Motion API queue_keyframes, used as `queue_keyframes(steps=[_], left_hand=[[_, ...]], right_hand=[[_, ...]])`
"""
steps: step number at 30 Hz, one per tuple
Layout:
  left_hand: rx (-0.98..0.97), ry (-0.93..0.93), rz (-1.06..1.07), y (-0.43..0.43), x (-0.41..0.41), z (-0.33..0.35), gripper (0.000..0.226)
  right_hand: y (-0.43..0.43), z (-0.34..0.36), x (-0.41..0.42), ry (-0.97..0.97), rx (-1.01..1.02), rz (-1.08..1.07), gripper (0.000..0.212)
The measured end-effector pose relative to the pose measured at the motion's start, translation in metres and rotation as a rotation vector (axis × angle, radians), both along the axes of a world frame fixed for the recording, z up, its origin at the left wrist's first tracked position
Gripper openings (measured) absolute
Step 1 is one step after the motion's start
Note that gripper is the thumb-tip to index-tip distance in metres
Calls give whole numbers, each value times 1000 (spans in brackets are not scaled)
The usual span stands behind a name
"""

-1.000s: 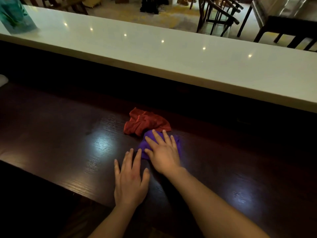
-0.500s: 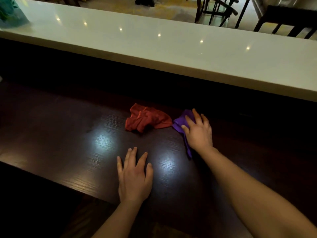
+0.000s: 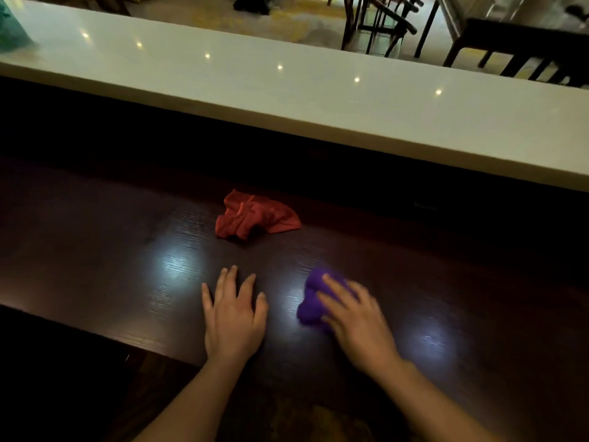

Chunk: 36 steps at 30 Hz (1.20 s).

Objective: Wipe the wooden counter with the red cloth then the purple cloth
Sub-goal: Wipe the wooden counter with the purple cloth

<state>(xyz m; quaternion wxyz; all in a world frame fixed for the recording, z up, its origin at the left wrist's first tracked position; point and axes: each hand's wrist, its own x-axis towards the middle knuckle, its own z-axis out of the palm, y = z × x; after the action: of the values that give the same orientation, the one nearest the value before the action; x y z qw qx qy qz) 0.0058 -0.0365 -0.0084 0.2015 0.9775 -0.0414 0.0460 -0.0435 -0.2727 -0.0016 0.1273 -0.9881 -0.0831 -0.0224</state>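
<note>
The dark wooden counter (image 3: pixel 95 250) runs across the view, glossy with light spots. A crumpled red cloth (image 3: pixel 255 218) lies on it near the far side, untouched. My right hand (image 3: pixel 357 320) presses down on the bunched purple cloth (image 3: pixel 310 301) near the counter's front edge; the hand is blurred with motion and covers the cloth's right part. My left hand (image 3: pixel 234 314) rests flat on the wood with fingers spread, holding nothing, just left of the purple cloth.
A raised white ledge (image 3: pixel 287 100) runs along the far side of the counter, with a teal object (image 3: pixel 11 30) at its left end. Dark chairs (image 3: pixel 382 23) and a table (image 3: pixel 526 43) stand on the floor beyond. The counter's front edge drops off at lower left.
My right hand has dragged the purple cloth from beside the red cloth out to the right and then back toward the front edge. The left hand and red cloth stayed in place.
</note>
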Motion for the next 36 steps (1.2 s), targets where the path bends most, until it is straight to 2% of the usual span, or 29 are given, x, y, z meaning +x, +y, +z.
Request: queue_keyframes(steps=[4,6,8,11,13,15,17,20,23,26,28,30,33,34,36], left_hand=[[132,25,-141,-5,-1,0,65],[182,20,-233,-9,-4,-2,64],[216,37,-252,-11,-6,-2,65],[185,81,-251,-32,-12,1,65],[144,91,-275,-54,-18,3,62],[139,96,-262,-70,-23,2,60],[154,89,-222,-77,-25,0,59],[201,64,-217,-78,-25,-4,59],[220,51,-219,-79,-25,-7,59],[240,49,-217,-80,-25,-7,59],[246,48,-209,-80,-25,-8,59],[246,47,-208,-79,-25,-9,59],[242,37,-214,-80,-24,-9,59],[240,42,-211,-80,-24,-8,59],[239,57,-206,-79,-24,-7,59]], right_hand=[[-36,7,46,0,36,-378,43],[-21,7,47,15,68,-451,42],[9,5,29,20,86,-363,41],[24,3,-22,15,52,-120,46],[3,2,-50,30,12,-18,50],[-32,2,-60,21,-28,-20,48],[-70,1,-57,4,-55,-118,48],[-108,4,-34,-9,-10,-373,44],[-104,5,-2,-42,43,-572,40],[-82,8,24,-31,106,-623,38],[-62,9,27,-31,185,-559,37],[-38,6,16,-34,217,-362,37],[-30,1,-10,7,98,-10,44],[-43,3,-10,19,60,28,44],[-78,9,-10,17,26,-41,42]])
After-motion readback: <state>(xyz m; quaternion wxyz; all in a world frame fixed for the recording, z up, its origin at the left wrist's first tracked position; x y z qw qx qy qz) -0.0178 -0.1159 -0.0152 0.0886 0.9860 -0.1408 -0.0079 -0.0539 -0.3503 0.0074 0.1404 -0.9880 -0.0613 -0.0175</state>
